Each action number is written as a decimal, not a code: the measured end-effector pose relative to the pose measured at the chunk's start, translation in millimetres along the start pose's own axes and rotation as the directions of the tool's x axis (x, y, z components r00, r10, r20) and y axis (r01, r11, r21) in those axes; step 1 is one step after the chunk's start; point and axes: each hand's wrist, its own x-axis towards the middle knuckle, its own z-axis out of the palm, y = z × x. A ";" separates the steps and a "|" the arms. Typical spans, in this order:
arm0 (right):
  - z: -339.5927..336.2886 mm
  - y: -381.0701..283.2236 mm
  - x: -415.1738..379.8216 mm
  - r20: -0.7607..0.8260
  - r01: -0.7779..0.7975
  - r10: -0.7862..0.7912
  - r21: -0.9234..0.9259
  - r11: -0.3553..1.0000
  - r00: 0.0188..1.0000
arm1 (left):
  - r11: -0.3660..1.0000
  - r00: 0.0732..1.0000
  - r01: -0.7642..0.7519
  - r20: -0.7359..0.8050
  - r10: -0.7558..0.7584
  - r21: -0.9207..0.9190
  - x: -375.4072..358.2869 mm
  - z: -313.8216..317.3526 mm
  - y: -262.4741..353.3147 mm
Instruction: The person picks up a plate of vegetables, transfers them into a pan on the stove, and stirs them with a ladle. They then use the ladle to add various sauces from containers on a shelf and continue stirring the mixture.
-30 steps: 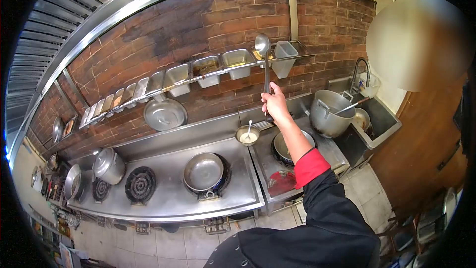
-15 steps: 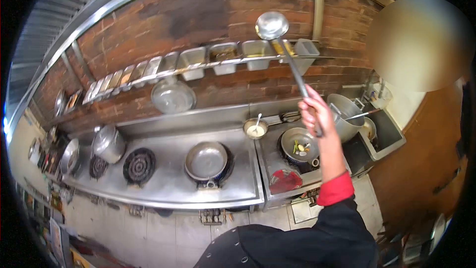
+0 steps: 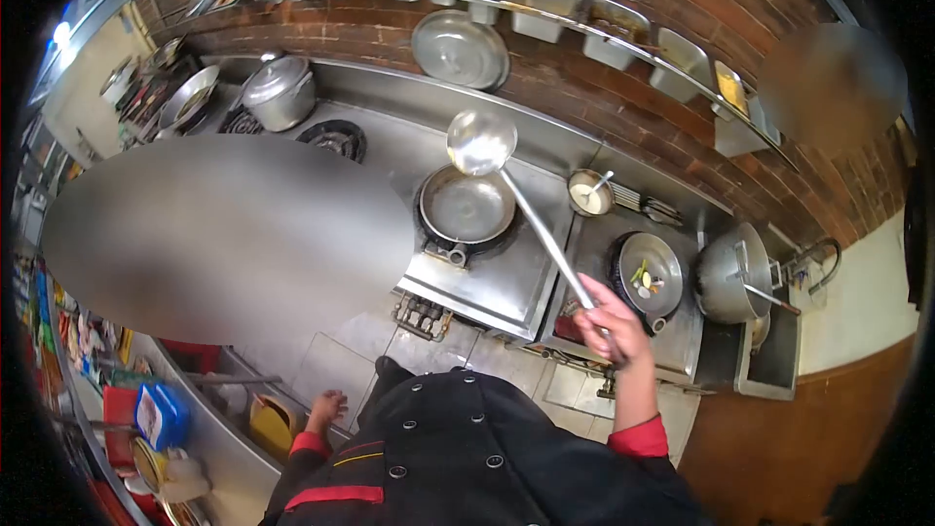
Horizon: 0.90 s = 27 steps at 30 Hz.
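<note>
My right hand (image 3: 614, 323) is closed round the handle of a long metal ladle (image 3: 482, 143). The ladle's bowl is held in the air by the far rim of an empty-looking pan (image 3: 467, 206) on the middle burner. Below and left of my body, my left hand (image 3: 329, 409) hangs with its fingers apart and slightly curled, near the yellow container (image 3: 273, 427). Right of the ladle handle, a second pan (image 3: 651, 273) holds green, yellow and white pieces. A small bowl (image 3: 591, 193) of white stuff with a spoon stands behind.
A rail (image 3: 545, 12) of metal containers runs along the brick wall. A lidded pot (image 3: 280, 93) stands at the back left, a large pot (image 3: 732, 278) beside the sink (image 3: 769, 382) at the right. A blue container (image 3: 163, 417) is at the lower left.
The view has turned left and down. The ladle has come down from in front of the wall containers to over the stove. My left hand has come into view.
</note>
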 end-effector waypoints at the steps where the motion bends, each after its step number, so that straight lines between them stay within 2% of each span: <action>1: -2.5 16.2 25.2 -0.062 -0.029 0.017 -0.195 0.980 0.998 | 0.998 0.998 0.022 -0.050 -0.024 -0.052 -8.9 5.5 4.6; 4: -11.2 81.8 96.1 -0.227 -0.131 -0.033 -0.667 0.733 0.973 | 0.992 0.992 -0.040 -0.123 0.024 -0.122 -35.3 16.5 -3.8; 5: -35.9 113.5 120.0 -0.198 -0.078 -0.128 -0.783 0.617 0.972 | 0.963 0.996 -0.025 -0.088 0.001 -0.269 -44.6 18.2 -8.7; 6: -56.7 143.8 138.2 -0.151 -0.026 -0.223 -0.876 0.482 0.963 | 0.957 0.995 -0.028 -0.102 -0.001 -0.287 -42.2 17.9 -32.5; 7: -63.6 155.1 144.1 -0.120 -0.038 -0.298 -0.963 0.267 0.947 | 0.916 0.994 -0.053 -0.108 0.011 -0.397 -31.8 18.9 -68.6; 8: -64.2 159.6 143.3 -0.102 -0.024 -0.286 -0.965 0.262 0.953 | 0.863 0.993 -0.076 -0.114 0.021 -0.500 -29.0 20.1 -90.1; 9: -65.0 163.5 142.2 -0.132 -0.060 -0.292 -0.968 0.245 0.947 | 0.953 0.992 -0.029 -0.129 -0.011 -0.303 -50.3 23.6 -94.2; 10: -67.2 165.5 144.0 -0.163 -0.096 -0.299 -0.969 0.227 0.940 | 0.948 0.990 -0.028 -0.139 -0.017 -0.318 -72.6 31.9 -99.9; 12: -68.7 167.3 143.0 -0.154 -0.091 -0.282 -0.970 0.224 0.947 | 0.999 0.977 0.018 -0.210 -0.027 -0.043 -111.3 49.5 -114.5; 13: -69.9 167.1 140.4 -0.158 -0.093 -0.285 -0.969 0.228 0.945 | 0.999 0.977 0.024 -0.211 -0.034 -0.048 -119.2 51.6 -116.0; 15: -76.9 165.2 141.2 -0.144 -0.079 -0.289 -0.971 0.226 0.947 | 0.966 0.995 -0.081 -0.042 0.094 0.246 -114.4 48.5 -139.8; 16: -83.8 169.9 142.1 -0.081 -0.005 -0.372 -0.979 0.202 0.925 | 0.919 0.990 -0.143 0.042 0.137 0.368 -109.2 45.3 -158.7; 17: -88.1 175.6 147.4 0.001 0.085 -0.435 -0.981 0.173 0.900 | 0.863 0.981 -0.195 0.110 0.163 0.466 -107.3 43.9 -184.3; 18: -83.0 170.8 145.7 -0.196 -0.119 -0.250 -0.949 0.291 0.948 | 0.807 0.972 -0.230 0.161 0.168 0.544 -113.3 43.3 -215.7; 19: -46.3 150.7 134.8 -0.234 -0.161 -0.180 -0.924 0.347 0.955 | 0.125 0.681 -0.526 0.329 0.654 0.842 -92.0 43.6 -255.3; 20: -68.1 169.2 139.3 -0.108 -0.004 -0.279 -0.937 0.350 0.954 | 0.365 0.881 -0.300 0.109 0.460 0.881 -129.7 57.4 -203.3; 21: -56.2 165.3 136.5 -0.151 -0.045 -0.218 -0.903 0.427 0.964 | 0.564 0.908 -0.291 0.038 0.417 0.773 -123.5 53.8 -202.1; 22: -77.5 172.1 141.3 -0.203 -0.130 -0.152 -0.910 0.393 0.967 | 0.794 0.964 -0.125 -0.115 0.238 0.595 -100.6 53.3 -202.0; 23: -49.2 157.5 131.6 -0.210 -0.147 -0.093 -0.882 0.448 0.973 | 0.814 0.926 -0.169 -0.192 0.324 0.555 -111.3 52.4 -177.5; 24: -50.3 158.8 130.6 -0.172 -0.087 -0.121 -0.855 0.511 0.978 | 0.902 0.924 -0.074 -0.310 0.222 0.424 -146.7 55.9 -130.1; 25: -39.6 151.6 126.7 -0.206 -0.137 -0.070 -0.831 0.539 0.976 | 0.612 0.821 -0.223 -0.192 0.537 0.759 -86.4 44.7 -185.7; 26: -29.7 146.6 123.1 -0.180 -0.127 -0.055 -0.849 0.512 0.982 | 0.882 0.821 -0.259 -0.392 0.415 0.393 -118.8 50.1 -143.3; 27: -33.6 146.0 126.7 -0.181 -0.160 0.005 -0.854 0.495 0.983 | 0.992 0.900 -0.121 -0.424 0.100 -0.023 -121.3 47.6 -120.3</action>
